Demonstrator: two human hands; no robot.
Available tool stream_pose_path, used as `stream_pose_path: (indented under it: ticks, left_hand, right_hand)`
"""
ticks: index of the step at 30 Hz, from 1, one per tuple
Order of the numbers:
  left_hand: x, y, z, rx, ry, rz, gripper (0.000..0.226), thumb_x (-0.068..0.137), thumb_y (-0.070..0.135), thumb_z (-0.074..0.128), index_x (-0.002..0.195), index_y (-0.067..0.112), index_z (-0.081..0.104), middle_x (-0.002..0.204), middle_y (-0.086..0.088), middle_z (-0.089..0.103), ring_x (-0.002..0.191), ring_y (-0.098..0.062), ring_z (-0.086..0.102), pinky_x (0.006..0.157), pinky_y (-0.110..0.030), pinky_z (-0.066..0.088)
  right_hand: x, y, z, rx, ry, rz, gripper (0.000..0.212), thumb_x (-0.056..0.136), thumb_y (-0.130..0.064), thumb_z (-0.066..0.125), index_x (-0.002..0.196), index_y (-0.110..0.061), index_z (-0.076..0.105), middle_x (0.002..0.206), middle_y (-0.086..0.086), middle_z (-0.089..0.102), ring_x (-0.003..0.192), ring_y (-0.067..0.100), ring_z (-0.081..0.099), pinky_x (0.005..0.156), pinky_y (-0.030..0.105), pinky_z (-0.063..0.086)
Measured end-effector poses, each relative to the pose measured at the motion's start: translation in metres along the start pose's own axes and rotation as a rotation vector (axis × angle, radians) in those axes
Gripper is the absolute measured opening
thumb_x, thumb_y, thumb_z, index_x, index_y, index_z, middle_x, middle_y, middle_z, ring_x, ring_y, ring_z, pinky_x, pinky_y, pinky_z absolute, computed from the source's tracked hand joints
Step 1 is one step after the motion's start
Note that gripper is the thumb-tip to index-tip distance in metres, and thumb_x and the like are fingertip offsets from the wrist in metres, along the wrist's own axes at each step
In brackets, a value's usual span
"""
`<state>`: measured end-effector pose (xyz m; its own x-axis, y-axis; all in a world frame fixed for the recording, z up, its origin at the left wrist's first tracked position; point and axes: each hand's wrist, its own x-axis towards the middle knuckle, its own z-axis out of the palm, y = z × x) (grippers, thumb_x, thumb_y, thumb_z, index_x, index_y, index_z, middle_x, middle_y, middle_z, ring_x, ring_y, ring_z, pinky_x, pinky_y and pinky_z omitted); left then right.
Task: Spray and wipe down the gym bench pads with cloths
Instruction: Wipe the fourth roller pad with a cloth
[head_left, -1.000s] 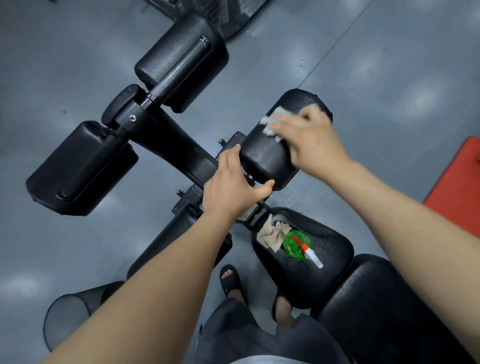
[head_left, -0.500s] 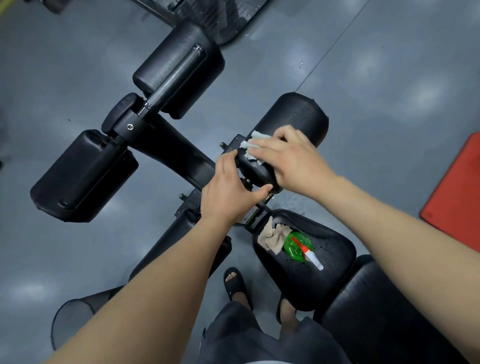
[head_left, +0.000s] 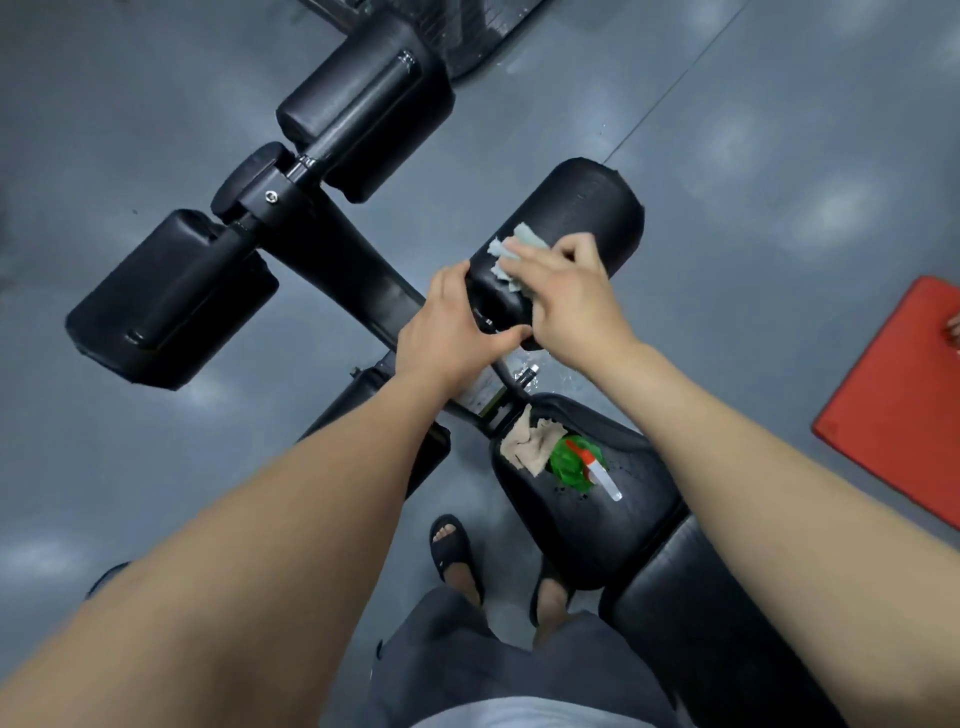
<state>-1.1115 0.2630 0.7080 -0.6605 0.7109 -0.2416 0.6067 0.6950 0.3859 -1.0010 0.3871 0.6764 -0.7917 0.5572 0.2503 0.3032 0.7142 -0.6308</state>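
A black roller pad (head_left: 587, 208) of the gym bench stands in the middle of the view. My right hand (head_left: 569, 296) presses a pale green cloth (head_left: 511, 254) onto the pad's near half, fingers curled over the cloth. My left hand (head_left: 449, 332) grips the near end of the same pad, thumb underneath. On the black seat pad (head_left: 639, 499) below lie a crumpled beige cloth (head_left: 530, 441) and a green spray bottle (head_left: 576, 462) with a white and orange nozzle.
Two more black roller pads (head_left: 171, 296) (head_left: 363, 98) sit on a crossbar to the left and top. A back pad (head_left: 701, 623) lies at lower right. A red mat (head_left: 904, 405) is on the grey floor at right. My sandalled feet (head_left: 454, 551) stand beside the seat.
My right hand slid the green cloth from the pad's far end toward its near end, then slightly back up. My left hand kept its grip on the pad's near end.
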Motion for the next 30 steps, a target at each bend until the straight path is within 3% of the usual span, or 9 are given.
stream_pose_path:
  ticks: [5, 9, 11, 13, 16, 20, 26, 30]
  left_hand:
    - [-0.006, -0.004, -0.020, -0.160, -0.203, -0.023, 0.099, 0.086, 0.045, 0.077, 0.161, 0.018, 0.019, 0.163, -0.002, 0.026, 0.144, -0.019, 0.037, 0.110, -0.028, 0.031]
    - [-0.035, -0.019, -0.031, -0.476, -0.082, -0.120, 0.055, 0.096, 0.009, 0.062, 0.148, 0.017, 0.046, 0.135, 0.000, 0.057, 0.135, -0.018, 0.052, 0.118, -0.031, 0.035]
    - [-0.060, -0.027, -0.034, -0.570, -0.045, -0.126, 0.050, 0.096, 0.002, 0.056, 0.141, 0.022, 0.053, 0.130, 0.007, 0.060, 0.130, -0.009, 0.054, 0.118, -0.034, 0.037]
    - [-0.087, -0.031, -0.039, -0.630, -0.060, -0.113, 0.052, 0.097, 0.005, 0.058, 0.144, 0.027, 0.050, 0.134, 0.010, 0.059, 0.127, -0.002, 0.053, 0.114, -0.027, 0.039]
    - [-0.122, -0.033, -0.051, -0.758, -0.064, -0.123, 0.042, 0.098, 0.018, 0.064, 0.137, 0.031, 0.057, 0.127, 0.012, 0.066, 0.117, 0.000, 0.061, 0.101, -0.017, 0.044]
    - [-0.153, -0.049, -0.068, -0.819, 0.032, -0.201, 0.011, 0.097, 0.020, 0.065, 0.100, 0.020, 0.075, 0.103, 0.001, 0.076, 0.101, -0.017, 0.069, 0.097, -0.032, 0.052]
    - [-0.180, -0.062, -0.100, -0.828, 0.162, -0.213, 0.018, 0.102, 0.023, 0.058, 0.091, 0.011, 0.066, 0.080, 0.008, 0.064, 0.077, -0.008, 0.059, 0.077, -0.027, 0.048]
    - [-0.184, -0.063, -0.115, -0.854, 0.258, -0.267, 0.018, 0.104, 0.025, 0.051, 0.091, 0.020, 0.062, 0.076, 0.012, 0.064, 0.071, -0.006, 0.059, 0.069, -0.026, 0.051]
  right_hand:
    - [-0.022, -0.014, -0.026, 0.217, -0.149, 0.062, 0.040, 0.093, 0.004, 0.056, 0.123, -0.017, 0.073, 0.134, -0.005, 0.064, 0.105, 0.015, 0.045, 0.099, 0.038, 0.049]
    - [-0.030, -0.033, -0.048, 0.356, -0.210, 0.190, 0.036, 0.092, -0.006, 0.067, 0.124, -0.022, 0.069, 0.116, -0.012, 0.051, 0.103, 0.004, 0.054, 0.098, 0.026, 0.048]
    - [-0.037, -0.047, -0.053, 0.432, -0.249, 0.242, 0.031, 0.090, -0.011, 0.072, 0.113, -0.032, 0.069, 0.106, -0.011, 0.052, 0.095, -0.001, 0.055, 0.092, 0.021, 0.047]
    - [-0.043, -0.060, -0.054, 0.533, -0.299, 0.264, 0.024, 0.089, -0.012, 0.074, 0.099, -0.033, 0.069, 0.098, -0.008, 0.063, 0.083, 0.001, 0.060, 0.081, 0.024, 0.050]
    - [-0.049, -0.079, -0.054, 0.603, -0.410, 0.221, 0.010, 0.090, -0.011, 0.074, 0.092, -0.020, 0.072, 0.083, -0.013, 0.070, 0.070, -0.002, 0.060, 0.071, 0.017, 0.048]
    - [-0.053, -0.099, -0.045, 0.681, -0.474, 0.198, 0.010, 0.095, -0.016, 0.069, 0.092, -0.025, 0.073, 0.079, -0.011, 0.069, 0.071, 0.003, 0.059, 0.071, 0.025, 0.050]
    - [-0.050, -0.141, -0.034, 0.657, -0.537, 0.175, 0.014, 0.102, -0.023, 0.057, 0.094, -0.023, 0.068, 0.095, 0.003, 0.071, 0.083, 0.007, 0.060, 0.085, 0.032, 0.050]
    - [-0.052, -0.166, -0.031, 0.616, -0.627, 0.169, 0.015, 0.097, -0.040, 0.064, 0.094, -0.025, 0.066, 0.085, -0.010, 0.063, 0.077, 0.001, 0.055, 0.076, 0.020, 0.045]
